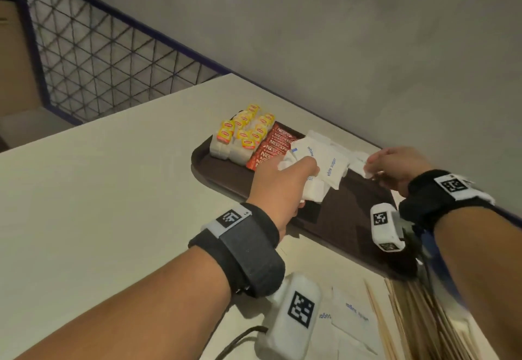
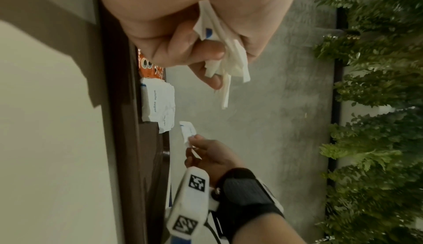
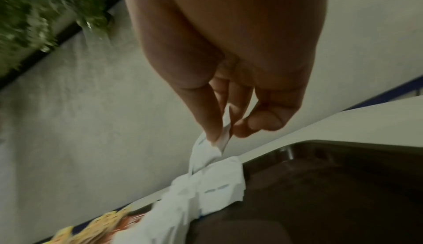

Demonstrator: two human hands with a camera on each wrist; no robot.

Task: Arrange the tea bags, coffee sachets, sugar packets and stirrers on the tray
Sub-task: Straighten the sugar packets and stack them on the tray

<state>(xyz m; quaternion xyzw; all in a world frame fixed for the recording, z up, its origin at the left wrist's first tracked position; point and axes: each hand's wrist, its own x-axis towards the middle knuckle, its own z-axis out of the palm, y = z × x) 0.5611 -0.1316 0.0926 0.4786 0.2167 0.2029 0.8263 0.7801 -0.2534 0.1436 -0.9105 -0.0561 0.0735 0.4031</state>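
Observation:
A dark brown tray (image 1: pixel 353 218) lies on the white table. Yellow-tagged tea bags (image 1: pixel 245 133) and red coffee sachets (image 1: pixel 271 145) fill its far end, with white sugar packets (image 1: pixel 330 150) lying beside them. My left hand (image 1: pixel 285 179) hovers over the tray and grips a bunch of sugar packets (image 2: pixel 226 54). My right hand (image 1: pixel 392 167) pinches one sugar packet (image 3: pixel 206 150) by its edge, just above the pile at the tray's right side. More sugar packets (image 1: pixel 353 314) and wooden stirrers (image 1: pixel 418 320) lie on the table in front of the tray.
A grey wall runs close behind the tray. A blue-framed wire mesh panel (image 1: pixel 99 57) stands past the table's far left edge. Green plants (image 2: pixel 370 121) show in the wrist views. Bare tabletop (image 1: pixel 113 190) stretches to the left of the tray.

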